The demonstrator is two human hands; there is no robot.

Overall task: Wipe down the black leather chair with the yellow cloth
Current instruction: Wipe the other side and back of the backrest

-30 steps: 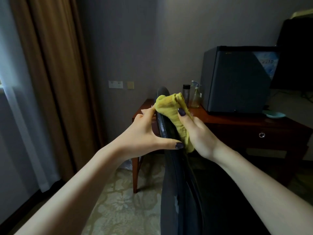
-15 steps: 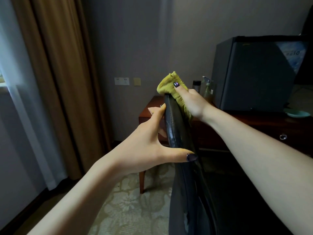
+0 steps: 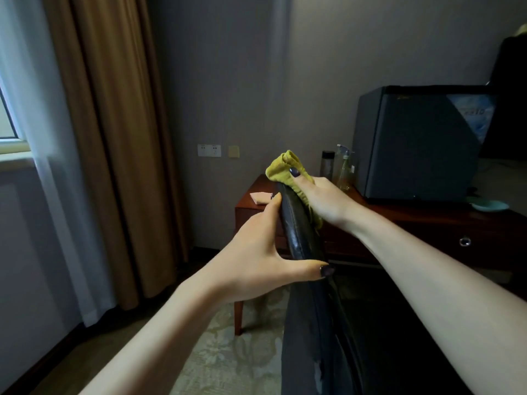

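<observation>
The brown curtain (image 3: 114,138) is hanging down the left side of the room, with a sheer white one (image 3: 37,195) lying beside it at the window. Next, the black leather chair (image 3: 328,323) is filling the lower middle, seen edge-on, its narrow top edge rising toward the wall. Behind it the dark wooden surface (image 3: 427,215) is standing against the wall, carrying a grey box-shaped appliance (image 3: 413,143), a dark bottle (image 3: 327,163), a clear spray bottle (image 3: 343,169), a pale green dish (image 3: 490,206) and a small pale item (image 3: 260,197) at its left end.

Now the hands. The left hand (image 3: 256,258) is bracing the chair's edge lower down, thumb stretching across the near side and fingers reaching round the far side, so that grip is closing loosely on the chair. The right hand (image 3: 322,201) is sitting at the very top of the edge, its grip closing firmly on the yellow cloth (image 3: 281,168), one dark-painted fingertip pressing on top. The cloth is lying bunched over the chair's top corner, a strip of it trailing down the right side under the palm.
</observation>
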